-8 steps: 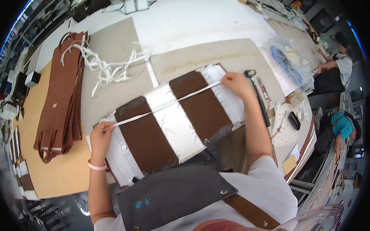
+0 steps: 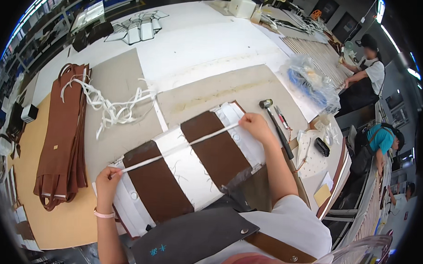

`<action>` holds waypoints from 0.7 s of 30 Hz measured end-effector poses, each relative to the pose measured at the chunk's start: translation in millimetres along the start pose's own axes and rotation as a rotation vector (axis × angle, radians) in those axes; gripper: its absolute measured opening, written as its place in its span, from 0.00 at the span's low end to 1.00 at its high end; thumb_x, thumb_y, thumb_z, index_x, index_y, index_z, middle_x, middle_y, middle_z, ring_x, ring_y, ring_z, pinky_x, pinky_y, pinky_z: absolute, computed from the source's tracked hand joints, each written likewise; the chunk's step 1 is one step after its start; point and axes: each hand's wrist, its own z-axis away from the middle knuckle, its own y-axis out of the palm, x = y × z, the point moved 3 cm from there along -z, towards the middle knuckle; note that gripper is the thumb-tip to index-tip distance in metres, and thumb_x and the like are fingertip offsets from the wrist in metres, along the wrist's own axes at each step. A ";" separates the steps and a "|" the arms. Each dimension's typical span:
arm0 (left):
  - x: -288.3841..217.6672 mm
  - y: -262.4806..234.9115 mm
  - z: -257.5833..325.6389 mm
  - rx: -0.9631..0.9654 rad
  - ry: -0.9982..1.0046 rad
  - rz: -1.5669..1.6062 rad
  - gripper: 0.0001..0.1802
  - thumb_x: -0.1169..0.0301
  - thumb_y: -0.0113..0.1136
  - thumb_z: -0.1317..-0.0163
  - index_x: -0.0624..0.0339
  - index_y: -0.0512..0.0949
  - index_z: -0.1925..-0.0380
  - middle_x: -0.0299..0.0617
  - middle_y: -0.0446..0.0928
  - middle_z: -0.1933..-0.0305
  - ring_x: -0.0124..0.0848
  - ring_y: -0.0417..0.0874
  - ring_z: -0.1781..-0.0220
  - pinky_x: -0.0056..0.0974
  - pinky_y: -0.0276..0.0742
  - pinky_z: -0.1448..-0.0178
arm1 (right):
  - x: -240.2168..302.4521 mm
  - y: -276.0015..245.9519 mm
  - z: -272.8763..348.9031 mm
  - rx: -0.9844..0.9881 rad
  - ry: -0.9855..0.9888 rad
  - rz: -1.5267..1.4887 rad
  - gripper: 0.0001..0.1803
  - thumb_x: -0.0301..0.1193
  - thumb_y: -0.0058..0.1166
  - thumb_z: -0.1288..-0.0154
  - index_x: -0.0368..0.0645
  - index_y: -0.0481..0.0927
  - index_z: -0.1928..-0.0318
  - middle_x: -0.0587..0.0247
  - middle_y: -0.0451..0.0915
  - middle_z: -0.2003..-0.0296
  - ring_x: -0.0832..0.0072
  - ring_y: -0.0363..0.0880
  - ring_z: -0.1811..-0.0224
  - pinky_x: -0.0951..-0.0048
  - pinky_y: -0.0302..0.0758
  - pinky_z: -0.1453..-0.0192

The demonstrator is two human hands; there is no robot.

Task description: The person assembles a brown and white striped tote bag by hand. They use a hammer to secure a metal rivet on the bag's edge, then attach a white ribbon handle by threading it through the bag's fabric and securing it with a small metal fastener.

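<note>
A narrow white tape (image 2: 203,138) stretches between my two hands, slanting up to the right. My left hand (image 2: 108,180) pinches its lower end by the left side of a striped panel. The other end sits between the closed fingers of my right hand (image 2: 256,126), near the panel's upper right corner. Beneath the tape lies the panel, with two brown bands (image 2: 222,148) and a white middle band (image 2: 191,171). Its brown bands have frayed edges, and loose threads hang over the white band. White end strips with round snaps (image 2: 134,195) border it.
Stacked brown bags with handles (image 2: 62,140) lie at the left. Tangled white tapes (image 2: 117,105) rest beyond the panel. A hammer (image 2: 277,129), a red-handled tool (image 2: 282,117) and a black case (image 2: 322,147) are at right. Behind them is a plastic bag (image 2: 311,84); two co-workers stand farther right.
The view has shifted, so the table and panel appear lower and slightly left. Both hands still hold the tape taut across the panel.
</note>
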 end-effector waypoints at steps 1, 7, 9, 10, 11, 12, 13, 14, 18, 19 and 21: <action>-1.6 -4.4 5.0 -0.015 0.024 -0.026 0.07 0.74 0.67 0.39 0.65 0.85 0.62 0.36 0.80 0.71 0.23 0.72 0.70 0.30 0.68 0.63 | 8.2 -1.7 12.4 0.000 0.006 0.024 0.09 0.31 0.62 0.39 0.38 0.82 0.71 0.67 0.77 0.79 0.80 0.72 0.75 0.70 0.70 0.70; -8.8 0.4 10.5 -0.070 0.231 -0.105 0.06 0.76 0.63 0.36 0.63 0.85 0.61 0.42 0.80 0.66 0.31 0.76 0.66 0.33 0.71 0.59 | -2.0 3.5 50.1 -0.172 -0.034 0.151 0.09 0.31 0.61 0.36 0.38 0.81 0.69 0.58 0.78 0.78 0.68 0.76 0.75 0.64 0.71 0.69; -15.8 5.1 11.5 -0.093 0.254 -0.123 0.06 0.77 0.61 0.35 0.63 0.85 0.60 0.44 0.81 0.64 0.33 0.78 0.64 0.34 0.72 0.57 | 3.2 0.5 46.8 -0.241 -0.054 0.172 0.08 0.32 0.61 0.36 0.39 0.82 0.68 0.52 0.81 0.75 0.57 0.80 0.73 0.60 0.74 0.67; -14.5 4.2 13.3 -0.119 0.257 -0.112 0.07 0.77 0.61 0.35 0.63 0.85 0.60 0.43 0.81 0.65 0.32 0.78 0.64 0.34 0.72 0.56 | 9.1 1.0 42.8 -0.259 -0.064 0.167 0.08 0.32 0.61 0.36 0.40 0.82 0.68 0.52 0.81 0.75 0.57 0.80 0.73 0.60 0.74 0.66; -12.0 4.1 15.3 -0.147 0.259 -0.101 0.07 0.77 0.60 0.34 0.64 0.85 0.59 0.42 0.81 0.65 0.31 0.78 0.63 0.33 0.73 0.55 | 15.9 0.6 38.2 -0.276 -0.074 0.163 0.08 0.32 0.61 0.36 0.40 0.82 0.68 0.53 0.81 0.75 0.57 0.80 0.72 0.60 0.74 0.64; -12.2 4.0 14.3 -0.175 0.260 -0.089 0.07 0.77 0.60 0.33 0.64 0.84 0.58 0.41 0.81 0.66 0.30 0.78 0.63 0.33 0.73 0.55 | 21.4 -1.0 32.4 -0.293 -0.086 0.159 0.08 0.32 0.61 0.36 0.41 0.82 0.67 0.53 0.81 0.74 0.56 0.80 0.72 0.59 0.74 0.63; -10.6 2.9 13.4 -0.174 0.202 -0.028 0.07 0.77 0.59 0.33 0.64 0.84 0.58 0.40 0.81 0.65 0.29 0.79 0.62 0.33 0.74 0.54 | 23.6 0.1 29.3 -0.299 -0.105 0.184 0.08 0.32 0.61 0.36 0.39 0.82 0.66 0.53 0.81 0.75 0.59 0.80 0.72 0.61 0.74 0.64; -8.9 1.9 12.6 -0.174 0.143 0.035 0.08 0.77 0.59 0.32 0.65 0.84 0.57 0.39 0.81 0.65 0.28 0.79 0.62 0.32 0.74 0.53 | 25.9 0.4 23.6 -0.305 -0.127 0.210 0.08 0.31 0.61 0.36 0.38 0.82 0.65 0.53 0.81 0.75 0.62 0.79 0.73 0.64 0.73 0.66; -8.6 -6.5 15.7 -0.228 0.038 0.096 0.08 0.77 0.58 0.31 0.66 0.83 0.55 0.38 0.83 0.62 0.24 0.80 0.60 0.30 0.76 0.51 | 35.7 10.8 -3.3 -0.292 -0.185 0.304 0.09 0.34 0.60 0.35 0.42 0.83 0.67 0.54 0.83 0.73 0.54 0.82 0.67 0.54 0.71 0.54; -8.4 -8.8 18.6 -0.241 0.055 0.108 0.08 0.78 0.59 0.32 0.66 0.82 0.54 0.39 0.83 0.62 0.24 0.81 0.60 0.29 0.76 0.51 | 32.7 16.9 -8.0 -0.293 -0.201 0.363 0.09 0.35 0.59 0.35 0.42 0.82 0.67 0.55 0.83 0.72 0.53 0.82 0.66 0.54 0.71 0.54; -10.8 -5.3 16.1 -0.239 0.022 0.105 0.08 0.79 0.62 0.34 0.67 0.81 0.55 0.40 0.84 0.63 0.24 0.83 0.61 0.29 0.78 0.53 | 18.0 20.2 -11.9 -0.258 -0.189 0.475 0.10 0.37 0.58 0.35 0.43 0.81 0.67 0.54 0.84 0.71 0.52 0.83 0.64 0.52 0.71 0.55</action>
